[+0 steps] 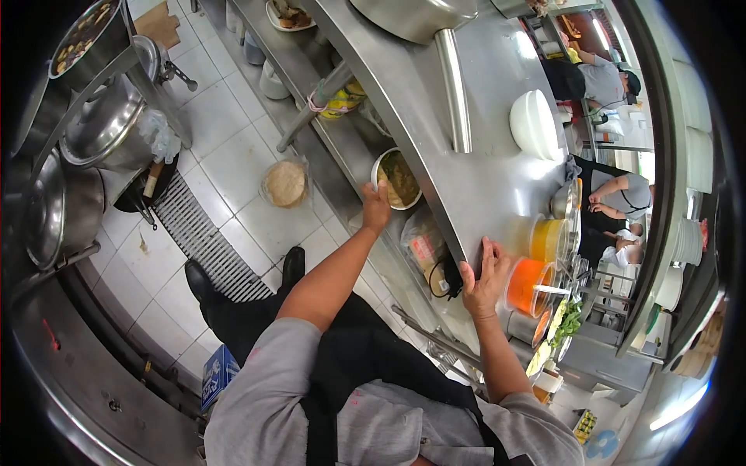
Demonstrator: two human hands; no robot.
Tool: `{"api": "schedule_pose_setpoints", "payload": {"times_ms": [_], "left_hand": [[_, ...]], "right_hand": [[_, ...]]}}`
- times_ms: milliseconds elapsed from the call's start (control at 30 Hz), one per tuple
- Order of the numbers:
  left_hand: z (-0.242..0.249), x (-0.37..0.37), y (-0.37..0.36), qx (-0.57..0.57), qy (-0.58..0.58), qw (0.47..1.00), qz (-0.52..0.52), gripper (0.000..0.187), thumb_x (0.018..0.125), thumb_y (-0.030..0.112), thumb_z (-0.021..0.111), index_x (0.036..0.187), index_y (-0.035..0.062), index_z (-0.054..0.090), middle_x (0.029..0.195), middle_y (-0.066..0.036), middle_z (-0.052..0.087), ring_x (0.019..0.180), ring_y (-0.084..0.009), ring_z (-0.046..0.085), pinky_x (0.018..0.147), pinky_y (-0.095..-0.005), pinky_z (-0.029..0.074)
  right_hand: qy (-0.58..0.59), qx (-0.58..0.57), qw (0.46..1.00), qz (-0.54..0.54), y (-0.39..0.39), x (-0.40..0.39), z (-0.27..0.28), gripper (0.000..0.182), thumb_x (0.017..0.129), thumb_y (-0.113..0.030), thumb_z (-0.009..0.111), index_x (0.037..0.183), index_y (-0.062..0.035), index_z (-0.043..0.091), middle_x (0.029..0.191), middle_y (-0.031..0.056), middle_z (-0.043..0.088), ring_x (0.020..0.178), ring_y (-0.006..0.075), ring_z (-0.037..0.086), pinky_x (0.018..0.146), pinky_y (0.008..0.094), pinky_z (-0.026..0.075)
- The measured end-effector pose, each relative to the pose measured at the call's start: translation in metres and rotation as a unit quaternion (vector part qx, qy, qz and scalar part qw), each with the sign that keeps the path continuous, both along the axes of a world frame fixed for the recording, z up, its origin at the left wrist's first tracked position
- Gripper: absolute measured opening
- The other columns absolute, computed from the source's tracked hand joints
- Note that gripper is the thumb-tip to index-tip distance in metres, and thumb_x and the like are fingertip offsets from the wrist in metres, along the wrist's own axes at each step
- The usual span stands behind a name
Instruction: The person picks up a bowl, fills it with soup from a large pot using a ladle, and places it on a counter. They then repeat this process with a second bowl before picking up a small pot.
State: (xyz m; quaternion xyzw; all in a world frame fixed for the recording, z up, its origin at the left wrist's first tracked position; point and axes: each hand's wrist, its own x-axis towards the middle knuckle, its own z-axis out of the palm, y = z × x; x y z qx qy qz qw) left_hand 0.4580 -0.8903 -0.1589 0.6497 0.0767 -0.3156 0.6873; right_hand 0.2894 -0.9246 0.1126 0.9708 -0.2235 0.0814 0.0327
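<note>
My left hand (376, 206) reaches down beside the counter and grips the rim of a white bowl (375, 172) at lower-shelf level. Brownish-yellow food (399, 180) lies in that bowl. Some of the fingers are hidden under or behind its side. My right hand (488, 286) rests on the edge of the steel counter (482, 186), fingers spread, holding nothing. Close to it stands a clear tub of orange liquid (530, 287) with a white utensil handle sticking out, beside a container of yellow liquid (549, 239).
A steel pan (452, 93) with a long handle and stacked white bowls (535, 126) occupy the counter. A plastic-wrapped round bundle (286, 184) lies on the tiled floor near a drain grate (206, 233). Large pots (109, 128) stand at left. Co-workers (614, 194) are across the counter.
</note>
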Motion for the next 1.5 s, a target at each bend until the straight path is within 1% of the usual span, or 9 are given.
{"api": "schedule_pose_setpoints", "payload": {"times_ms": [300,467,700,833,1000,1067,1133,1267,1500], "left_hand": [[-0.024,0.006,0.039,0.023,-0.223,0.949,-0.222,0.053,0.1,0.041,0.055,0.123,-0.0054,0.062,0.13,-0.034,0.059,0.123,-0.0484,0.056,0.104,-0.0482,0.045],[-0.044,0.042,0.234,0.151,-0.18,0.933,-0.273,0.05,0.097,0.033,0.06,0.13,-0.0043,0.062,0.136,-0.028,0.06,0.131,-0.0402,0.055,0.111,-0.0438,0.042],[-0.079,0.008,0.509,0.408,-0.093,0.902,-0.104,0.036,0.093,0.028,0.056,0.11,-0.0006,0.07,0.118,-0.024,0.069,0.112,-0.0459,0.062,0.098,-0.0509,0.049],[-0.025,-0.029,0.563,0.455,-0.11,0.862,-0.196,0.034,0.091,0.028,0.058,0.109,0.0025,0.072,0.118,-0.023,0.069,0.113,-0.0448,0.063,0.099,-0.0491,0.05],[-0.012,-0.05,0.567,0.424,-0.05,0.903,-0.053,0.041,0.093,0.033,0.063,0.12,0.0036,0.07,0.117,-0.026,0.07,0.112,-0.0397,0.067,0.1,-0.0419,0.051],[-0.023,-0.049,0.57,0.342,-0.069,0.937,0.02,0.024,0.096,0.025,0.06,0.108,0.0049,0.067,0.095,-0.02,0.072,0.085,-0.0354,0.071,0.077,-0.0442,0.058],[0.003,-0.04,0.556,0.188,0.046,0.975,0.108,0.015,0.099,0.02,0.057,0.098,0.0061,0.063,0.082,-0.014,0.069,0.071,-0.0294,0.068,0.061,-0.0426,0.058],[0.056,-0.016,0.534,0.077,-0.049,0.978,0.19,0.024,0.103,0.02,0.052,0.085,0.0039,0.057,0.064,-0.005,0.055,0.053,-0.0167,0.058,0.051,-0.0328,0.054],[0.273,0.04,0.509,-0.115,-0.106,0.979,0.133,0.039,0.104,0.033,0.059,0.133,0.0094,0.05,0.115,-0.012,0.063,0.105,-0.0241,0.068,0.086,-0.0407,0.06]], "right_hand": [[-0.033,0.025,0.999,0.019,-0.056,0.001,0.003,0.056,0.092,-0.03,0.072,0.137,-0.0006,0.057,0.135,0.0248,0.052,0.121,0.0416,0.051,0.103,0.0485,0.042],[-0.216,-0.14,0.966,0.021,-0.177,0.112,0.077,0.051,0.095,-0.03,0.069,0.133,0.0011,0.058,0.133,0.0268,0.057,0.118,0.0447,0.054,0.103,0.0507,0.043],[0.02,0.097,0.995,0.034,-0.269,0.163,0.067,0.045,0.098,-0.043,0.059,0.103,0.001,0.067,0.101,0.0286,0.068,0.098,0.0486,0.062,0.089,0.0505,0.049],[-0.154,0.093,0.983,-0.036,-0.263,0.177,0.076,0.04,0.101,-0.038,0.058,0.092,-0.0002,0.064,0.093,0.0216,0.069,0.087,0.0439,0.063,0.073,0.0482,0.05],[-0.425,0.588,0.655,-0.212,-0.267,0.192,0.081,0.037,0.103,-0.04,0.059,0.13,-0.0153,0.059,0.124,0.0015,0.059,0.109,0.0254,0.057,0.081,0.0457,0.052],[-0.55,0.678,0.452,-0.18,-0.268,0.191,0.085,0.046,0.102,-0.038,0.062,0.141,-0.0169,0.05,0.136,0.0047,0.053,0.121,0.025,0.049,0.088,0.046,0.05],[-0.569,0.718,0.392,-0.084,-0.264,0.18,0.096,0.052,0.105,-0.038,0.057,0.149,-0.0137,0.043,0.148,0.0076,0.046,0.131,0.0269,0.042,0.098,0.0497,0.046],[-0.511,0.652,0.56,0.018,-0.23,0.162,0.125,0.056,0.104,-0.039,0.058,0.148,-0.0068,0.044,0.148,0.0087,0.05,0.128,0.0259,0.051,0.104,0.0495,0.041],[-0.246,0.457,0.827,0.217,0.054,0.182,0.202,0.03,0.107,-0.031,0.053,0.114,-0.0029,0.062,0.097,0.0036,0.063,0.081,0.0145,0.053,0.073,0.0293,0.045]]}}
